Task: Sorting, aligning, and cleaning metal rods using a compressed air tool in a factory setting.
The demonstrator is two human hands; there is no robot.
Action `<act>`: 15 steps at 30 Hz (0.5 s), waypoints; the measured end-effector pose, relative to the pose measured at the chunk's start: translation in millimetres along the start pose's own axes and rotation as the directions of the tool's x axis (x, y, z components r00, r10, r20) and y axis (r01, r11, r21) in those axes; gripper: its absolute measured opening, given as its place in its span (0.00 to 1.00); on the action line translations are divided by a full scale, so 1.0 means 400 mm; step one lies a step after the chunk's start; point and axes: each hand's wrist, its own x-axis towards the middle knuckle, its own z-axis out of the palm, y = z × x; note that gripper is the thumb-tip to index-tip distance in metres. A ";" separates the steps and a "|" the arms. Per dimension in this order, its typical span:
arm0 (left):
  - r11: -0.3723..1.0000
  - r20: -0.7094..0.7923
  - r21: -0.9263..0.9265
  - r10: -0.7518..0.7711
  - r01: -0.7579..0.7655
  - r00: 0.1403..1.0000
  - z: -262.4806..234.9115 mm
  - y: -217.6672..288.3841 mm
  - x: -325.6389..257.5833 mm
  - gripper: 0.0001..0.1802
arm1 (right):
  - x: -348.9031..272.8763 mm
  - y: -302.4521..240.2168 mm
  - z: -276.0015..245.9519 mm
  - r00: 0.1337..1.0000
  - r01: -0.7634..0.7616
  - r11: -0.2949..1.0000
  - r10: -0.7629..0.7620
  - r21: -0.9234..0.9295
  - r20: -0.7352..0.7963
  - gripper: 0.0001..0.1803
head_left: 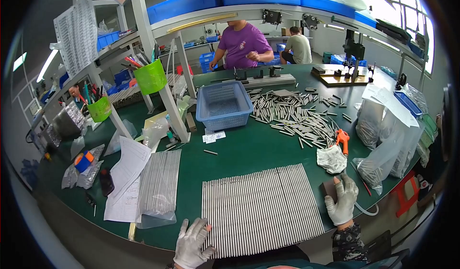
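Bags of pins, green cup of pens, left hand spread by rods, right hand at block, grip unclear

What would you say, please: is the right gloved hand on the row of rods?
No, the right gloved hand is at the dark block, to the right of the row of rods.

Room to pass runs between the rod row and blue basket, left of the obstructing pin heap.
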 end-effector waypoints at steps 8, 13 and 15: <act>1.000 0.017 0.021 0.002 -0.003 1.000 -0.013 0.001 -0.013 0.37 | -0.014 -0.011 -0.020 0.997 0.072 0.987 -0.068 0.146 -0.029 0.21; 0.998 0.030 0.057 -0.007 0.005 1.000 -0.013 -0.001 -0.022 0.39 | -0.026 -0.021 -0.027 0.997 0.080 0.981 -0.076 0.175 -0.025 0.14; 0.998 0.039 0.063 -0.008 0.006 0.999 -0.015 0.000 -0.022 0.39 | -0.027 -0.023 -0.031 0.995 0.095 0.979 -0.092 0.178 -0.024 0.12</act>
